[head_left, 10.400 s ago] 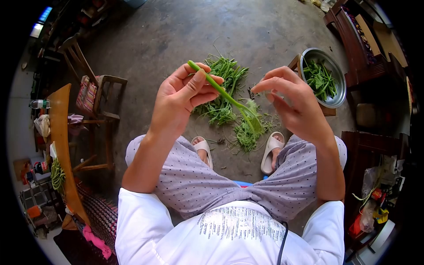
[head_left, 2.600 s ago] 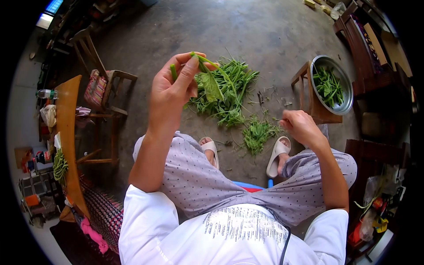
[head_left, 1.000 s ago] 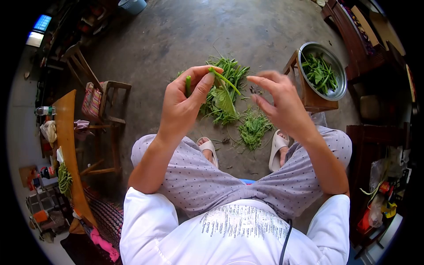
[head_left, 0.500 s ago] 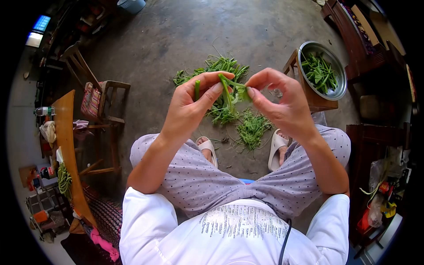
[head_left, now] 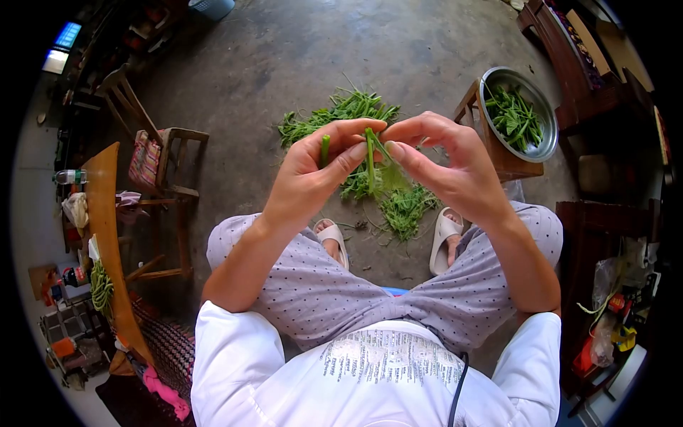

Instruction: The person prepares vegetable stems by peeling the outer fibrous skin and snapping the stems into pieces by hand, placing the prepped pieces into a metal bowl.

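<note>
My left hand (head_left: 309, 171) is closed on leafy green stems. One stem (head_left: 371, 164) stands between thumb and forefinger, and a cut end (head_left: 325, 148) pokes up behind the thumb. My right hand (head_left: 455, 160) meets it from the right, thumb and forefinger pinched at a thin strand by the stem's top; a blurred leaf hangs just below. On the floor beyond lies a heap of green stems and leaves (head_left: 338, 117). Closer to my feet is a smaller pile of finer trimmings (head_left: 405, 212).
At the right a metal basin (head_left: 552, 142) holds cut green stems (head_left: 514, 117) on a wooden stool (head_left: 514, 168). A wooden chair (head_left: 163, 153) and a table edge (head_left: 107, 206) are on the left. My sandalled feet flank the trimmings.
My right hand has moved left, closer to the left hand. The leaf that was stretched between them now hangs lower beside the stem.
</note>
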The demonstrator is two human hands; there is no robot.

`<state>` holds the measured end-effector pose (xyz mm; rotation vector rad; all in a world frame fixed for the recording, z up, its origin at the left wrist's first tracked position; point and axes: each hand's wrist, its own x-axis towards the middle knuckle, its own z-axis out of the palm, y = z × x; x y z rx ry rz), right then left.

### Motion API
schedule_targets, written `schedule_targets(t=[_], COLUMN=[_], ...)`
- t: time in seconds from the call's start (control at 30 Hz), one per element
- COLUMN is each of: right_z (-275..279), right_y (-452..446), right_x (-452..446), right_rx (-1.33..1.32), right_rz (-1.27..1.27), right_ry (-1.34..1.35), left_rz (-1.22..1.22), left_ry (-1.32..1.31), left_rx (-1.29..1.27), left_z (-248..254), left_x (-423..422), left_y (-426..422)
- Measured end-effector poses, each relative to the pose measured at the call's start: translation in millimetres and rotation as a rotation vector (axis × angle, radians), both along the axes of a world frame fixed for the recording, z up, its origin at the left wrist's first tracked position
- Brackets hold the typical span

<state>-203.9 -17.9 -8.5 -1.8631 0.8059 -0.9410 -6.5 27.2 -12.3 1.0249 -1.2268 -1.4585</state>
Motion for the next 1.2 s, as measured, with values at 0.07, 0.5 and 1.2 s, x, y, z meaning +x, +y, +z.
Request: schedule_targets(t=[0.07,0.5,1.2], right_z=[-1,0,-34], right_y=[1,-1,-2], right_x=[1,4,22], right_rx=[0.228,0.874,0.658], right_rz=[0.045,0.156,0.079], right_ry=[-0.050,-0.290,-0.213], left_rz=[0.005,0.120,0.212], left_ry=[0.005,0.079,0.142], left_rx=[-0.018,0.135,0.186], left_z=[-2,-6,-27], left_x=[-1,-2,-20], left_y=[0,-4,-16])
